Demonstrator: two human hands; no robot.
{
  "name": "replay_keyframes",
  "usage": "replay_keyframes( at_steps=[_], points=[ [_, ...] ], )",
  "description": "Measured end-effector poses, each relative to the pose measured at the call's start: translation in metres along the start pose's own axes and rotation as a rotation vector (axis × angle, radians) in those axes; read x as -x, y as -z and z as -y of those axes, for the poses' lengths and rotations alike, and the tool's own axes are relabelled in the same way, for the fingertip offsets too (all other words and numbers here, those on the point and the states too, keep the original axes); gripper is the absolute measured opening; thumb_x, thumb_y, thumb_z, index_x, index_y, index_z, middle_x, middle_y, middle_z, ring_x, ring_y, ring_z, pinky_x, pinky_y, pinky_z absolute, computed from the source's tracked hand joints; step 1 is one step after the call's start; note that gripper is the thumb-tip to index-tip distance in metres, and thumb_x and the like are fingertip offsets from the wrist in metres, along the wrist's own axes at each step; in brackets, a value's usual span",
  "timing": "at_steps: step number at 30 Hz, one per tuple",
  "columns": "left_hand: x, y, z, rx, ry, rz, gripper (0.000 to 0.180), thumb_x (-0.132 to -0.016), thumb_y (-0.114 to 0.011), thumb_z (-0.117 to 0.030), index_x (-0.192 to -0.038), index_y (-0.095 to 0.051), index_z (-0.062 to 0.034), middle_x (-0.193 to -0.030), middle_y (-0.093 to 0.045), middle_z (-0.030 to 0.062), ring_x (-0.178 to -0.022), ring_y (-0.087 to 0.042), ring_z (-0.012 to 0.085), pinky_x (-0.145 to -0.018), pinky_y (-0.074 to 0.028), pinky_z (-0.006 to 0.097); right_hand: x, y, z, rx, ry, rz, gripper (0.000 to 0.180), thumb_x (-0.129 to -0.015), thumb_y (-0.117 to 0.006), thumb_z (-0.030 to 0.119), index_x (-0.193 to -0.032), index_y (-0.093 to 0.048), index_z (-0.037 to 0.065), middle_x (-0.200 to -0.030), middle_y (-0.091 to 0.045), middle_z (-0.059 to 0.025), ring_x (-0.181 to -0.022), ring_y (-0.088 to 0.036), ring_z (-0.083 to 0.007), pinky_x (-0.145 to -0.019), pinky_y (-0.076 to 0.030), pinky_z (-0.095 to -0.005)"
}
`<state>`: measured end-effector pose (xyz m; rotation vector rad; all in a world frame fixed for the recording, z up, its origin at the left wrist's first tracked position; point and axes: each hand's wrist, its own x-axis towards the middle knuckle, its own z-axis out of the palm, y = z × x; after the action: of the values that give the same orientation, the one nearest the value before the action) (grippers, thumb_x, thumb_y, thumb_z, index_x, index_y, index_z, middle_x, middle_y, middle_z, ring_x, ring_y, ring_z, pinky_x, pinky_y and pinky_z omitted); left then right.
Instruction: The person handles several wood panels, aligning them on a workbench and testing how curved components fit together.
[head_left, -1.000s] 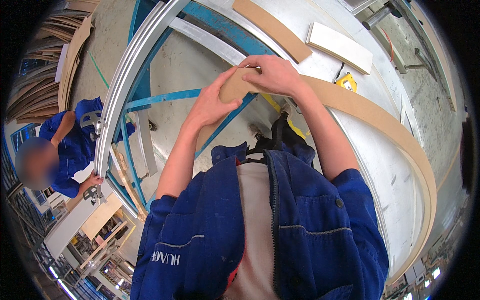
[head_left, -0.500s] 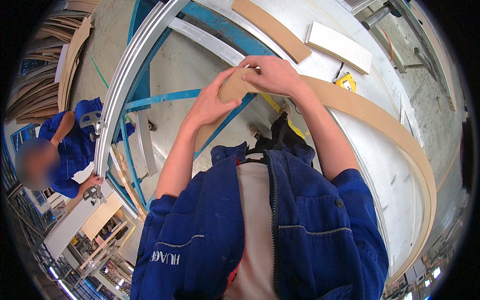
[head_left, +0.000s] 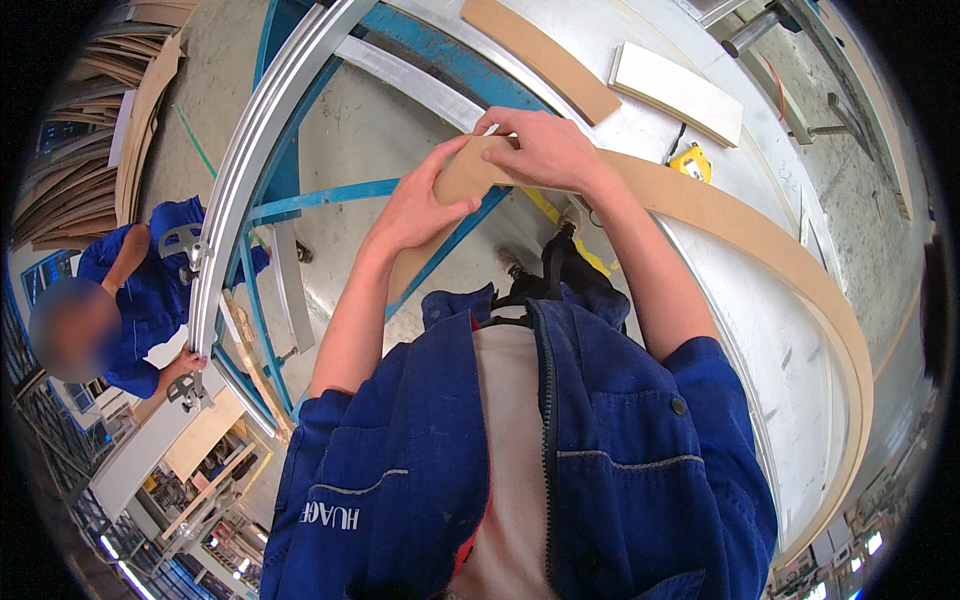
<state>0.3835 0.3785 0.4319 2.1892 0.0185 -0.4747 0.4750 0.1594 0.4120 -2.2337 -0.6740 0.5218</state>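
Note:
A long brown fibreboard strip [head_left: 740, 215] runs from under my hands across to the right, where it looks curved along the worktable. My left hand [head_left: 415, 210] wraps around a brown board end [head_left: 460, 180] at the left, thumb on the near side and fingers over the far edge. Just to its right, my right hand [head_left: 545, 150] grips the strip close to the same corner, with the fingers curled over the far edge. Part of the board continues below my left palm. Whether the two brown parts are one piece, I cannot tell.
Blue and silver frame bars [head_left: 340, 195] cross under my hands, above the floor. On the metal worktable [head_left: 740, 330] lie a brown curved board [head_left: 545, 62], stacked pale boards [head_left: 678, 93] and a yellow tape measure [head_left: 690, 163]. A co-worker [head_left: 140, 310] stands left, touching the metal rail with clamps.

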Motion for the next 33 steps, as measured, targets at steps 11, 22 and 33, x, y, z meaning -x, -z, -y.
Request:
replay_keyframes(
  at_steps=[11,22,33],
  points=[
    [-0.001,0.002,0.001,0.004,-0.002,0.002,0.087,-0.081,-0.081,-0.020,-0.159,-0.044,-0.0254,-0.125,-0.070,0.0171,-0.112,-0.070,0.0287,-0.100,-0.054,0.040,-0.003,0.002,0.002,-0.016,-0.021,0.042,0.038,-0.094,-0.067,0.042,-0.127,-0.068,0.022,-0.116,-0.076,-0.0100,-0.108,-0.073,-0.0294,-0.089,-0.055,-0.0427],
    [0.000,0.000,-0.004,0.010,0.002,-0.011,0.086,-0.079,-0.080,-0.019,-0.158,-0.045,-0.0229,-0.125,-0.071,0.0175,-0.112,-0.070,0.0297,-0.101,-0.054,0.040,-0.002,-0.001,-0.004,-0.017,0.020,0.023,0.039,-0.094,-0.067,0.037,-0.131,-0.068,0.023,-0.112,-0.076,-0.0086,-0.105,-0.073,-0.0286,-0.087,-0.055,-0.0419],
    [0.004,-0.001,0.007,0.102,-0.056,-0.043,0.083,-0.079,-0.079,-0.019,-0.156,-0.046,-0.0169,-0.125,-0.069,0.0154,-0.105,-0.069,0.0278,-0.097,-0.055,0.040,-0.003,0.001,-0.003,-0.051,-0.017,0.058,0.040,-0.096,-0.064,0.040,-0.132,-0.069,0.022,-0.113,-0.076,-0.0103,-0.107,-0.072,-0.0291,-0.090,-0.055,-0.0416]
  ],
)
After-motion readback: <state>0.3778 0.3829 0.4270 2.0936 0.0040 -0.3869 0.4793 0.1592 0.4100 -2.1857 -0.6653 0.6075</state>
